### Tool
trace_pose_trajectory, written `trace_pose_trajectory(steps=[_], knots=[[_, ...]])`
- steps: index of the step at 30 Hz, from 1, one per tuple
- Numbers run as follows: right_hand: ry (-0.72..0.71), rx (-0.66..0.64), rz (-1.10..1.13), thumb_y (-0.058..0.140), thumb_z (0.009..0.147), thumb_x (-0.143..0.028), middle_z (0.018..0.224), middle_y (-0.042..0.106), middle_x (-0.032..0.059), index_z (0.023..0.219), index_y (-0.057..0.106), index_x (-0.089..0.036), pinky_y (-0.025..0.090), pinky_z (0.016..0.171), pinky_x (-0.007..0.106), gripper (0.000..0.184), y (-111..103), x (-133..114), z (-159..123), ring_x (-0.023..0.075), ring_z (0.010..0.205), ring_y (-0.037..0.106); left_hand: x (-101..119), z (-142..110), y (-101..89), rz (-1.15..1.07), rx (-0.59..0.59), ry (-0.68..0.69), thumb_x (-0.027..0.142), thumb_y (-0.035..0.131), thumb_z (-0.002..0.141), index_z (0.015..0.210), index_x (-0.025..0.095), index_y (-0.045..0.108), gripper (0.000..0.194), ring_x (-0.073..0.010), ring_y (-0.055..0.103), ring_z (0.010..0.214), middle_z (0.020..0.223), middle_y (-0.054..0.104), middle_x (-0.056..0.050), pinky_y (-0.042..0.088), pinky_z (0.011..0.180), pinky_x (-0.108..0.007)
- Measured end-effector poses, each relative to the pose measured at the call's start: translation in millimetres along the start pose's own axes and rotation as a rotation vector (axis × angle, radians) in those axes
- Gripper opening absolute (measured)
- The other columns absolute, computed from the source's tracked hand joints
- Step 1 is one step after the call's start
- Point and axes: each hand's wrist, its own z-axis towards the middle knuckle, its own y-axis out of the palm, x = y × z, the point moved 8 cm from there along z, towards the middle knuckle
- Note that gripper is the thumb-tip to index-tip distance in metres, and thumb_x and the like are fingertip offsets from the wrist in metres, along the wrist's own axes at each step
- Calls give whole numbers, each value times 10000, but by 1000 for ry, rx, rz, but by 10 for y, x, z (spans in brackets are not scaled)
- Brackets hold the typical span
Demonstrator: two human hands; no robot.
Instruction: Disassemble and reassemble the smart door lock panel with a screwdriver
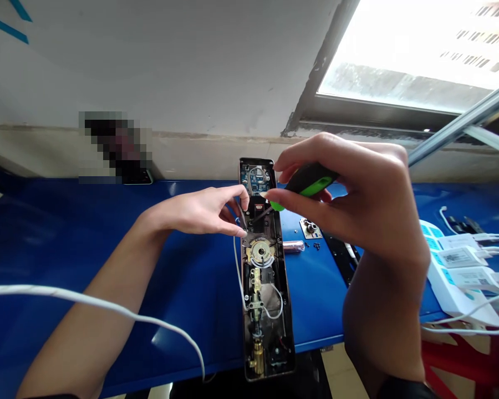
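1. Close to the person, a white cable lies over the left arm. The open door lock lies flat on a blue table, with its long side pointing away, and its insides show - a brass bolt, thin white wires, and a round metal disc.
2. The left hand reaches over from the side, and its fingers curl at the edge of the lock. They touch it, but I cannot tell if they grip it.
3. The right hand is shut tight around a screwdriver with a green and black handle. Its thin metal stick goes down into the dark middle of the lock - this looks like the step in hand, and the next move calls for a steady tip.
4. At the far end of the lock sits a blue circuit board.
5. Beside the lock are a small metal plate, tiny screws, and a black strip. Further right are white chargers with cords.
6. Far off, there is a blurred thing by the wall, and a bright window up high
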Motion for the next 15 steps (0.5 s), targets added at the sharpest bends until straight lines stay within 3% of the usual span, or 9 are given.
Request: trace_pose_trajectory(steps=[2, 7, 13, 15], knots=[[2, -1, -7, 744, 849, -244, 884, 739, -8, 1031, 681, -289, 548, 643, 331, 198, 2, -5, 2, 185, 732, 675, -5, -5, -5, 3, -1, -9, 439, 784, 827, 1138, 250, 531, 443, -240, 719, 1031, 1180, 718, -41, 578, 863, -347], [43, -62, 46, 700, 813, -147, 1081, 730, 13, 1230, 613, -326, 625, 775, 382, 462, 56, -58, 7, 232, 908, 713, 2, -9, 4, -3, -19, 9, 477, 756, 851, 1133, 255, 545, 417, -234, 708, 1049, 1171, 728, -35, 566, 886, -347], [-18, -11, -26, 676, 939, -281, 960, 746, 9, 1092, 668, -291, 607, 683, 338, 154, 45, -85, 20, 177, 748, 678, 23, -22, -14, 71, 1, 39, 568, 734, 830, 1206, 268, 575, 507, -259, 702, 1074, 1193, 730, -45, 561, 921, -374], [-33, -15, -4, 657, 945, -244, 980, 747, 9, 1107, 661, -279, 613, 710, 335, 166, 51, -94, 21, 178, 788, 698, 23, -23, -23, 92, 20, 39, 582, 733, 819, 1207, 270, 582, 520, -259, 705, 1055, 1172, 733, -43, 560, 917, -381]])
